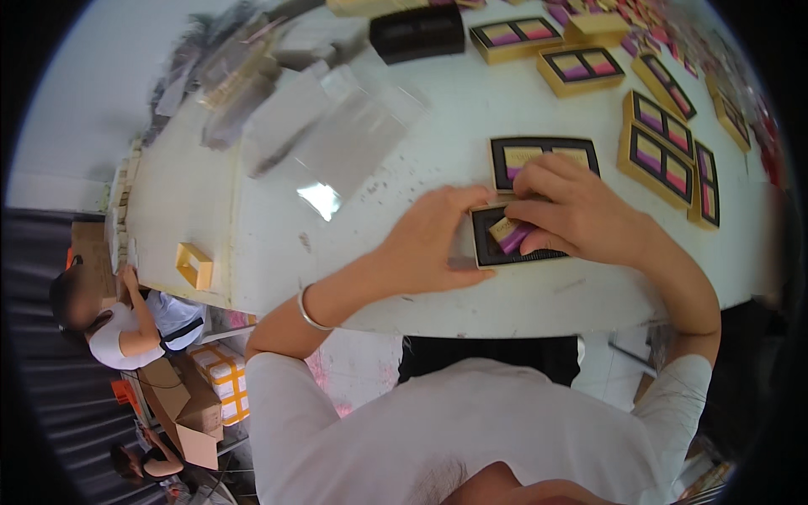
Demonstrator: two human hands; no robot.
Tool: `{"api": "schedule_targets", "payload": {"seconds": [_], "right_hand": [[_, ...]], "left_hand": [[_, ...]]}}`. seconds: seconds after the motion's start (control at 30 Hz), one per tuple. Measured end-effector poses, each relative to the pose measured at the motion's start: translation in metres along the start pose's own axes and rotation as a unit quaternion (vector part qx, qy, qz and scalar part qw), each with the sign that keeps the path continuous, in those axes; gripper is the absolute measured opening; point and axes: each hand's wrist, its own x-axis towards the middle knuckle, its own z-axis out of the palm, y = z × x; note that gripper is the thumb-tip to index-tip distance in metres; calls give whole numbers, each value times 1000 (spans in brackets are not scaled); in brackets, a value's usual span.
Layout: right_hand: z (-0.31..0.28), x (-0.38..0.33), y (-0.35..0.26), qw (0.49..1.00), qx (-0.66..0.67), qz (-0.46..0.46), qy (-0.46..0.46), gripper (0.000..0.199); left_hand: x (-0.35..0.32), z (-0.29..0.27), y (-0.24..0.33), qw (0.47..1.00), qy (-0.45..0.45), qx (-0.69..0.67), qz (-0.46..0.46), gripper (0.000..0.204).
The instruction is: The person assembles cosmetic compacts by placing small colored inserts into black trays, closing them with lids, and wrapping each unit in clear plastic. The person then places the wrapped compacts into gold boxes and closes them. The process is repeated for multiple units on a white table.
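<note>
On the white table in front of me lies a shallow box with a black insert [483,239]. My left hand [421,244] grips its left end, thumb at the near edge and fingers at the far edge. Over the insert, my right hand [581,210] pinches a small gold-and-purple packet [511,236], which sits tilted in the box. Just beyond stands another box [499,150] with two gold-topped packets in its black insert, partly covered by my right hand. The right part of the near box is hidden under my fingers.
Several filled gold boxes [581,69] stand at the far right, with loose colourful packets [648,17] behind. A black block-shaped stack [417,34] is at the back. Clear plastic sleeves [353,135] lie left; a yellow frame [195,266] is farther left. Two people [126,337] work beyond.
</note>
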Motion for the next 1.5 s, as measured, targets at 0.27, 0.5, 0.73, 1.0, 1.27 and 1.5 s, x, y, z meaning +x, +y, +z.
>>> {"api": "schedule_targets", "payload": {"seconds": [0.27,0.5,0.73,1.0,1.27,1.5], "right_hand": [[25,-6,-20,985,105,132,24,18],[28,-1,-24,982,106,154,12,17],[31,-4,-28,994,-32,99,22,23],[23,-3,-26,985,-125,120,-11,67],[25,-5,-1,961,-157,226,-1,60],[25,-9,2,959,-170,225,-9,55]], "left_hand": [[7,-1,2,998,-28,55,29,76],[8,-2,1,998,-27,46,36,75],[8,-4,1,997,-36,47,48,76],[5,-61,-8,896,130,420,-64,74],[-34,-81,-49,858,93,493,-114,53],[-27,-105,-31,869,110,466,-128,34]]}}
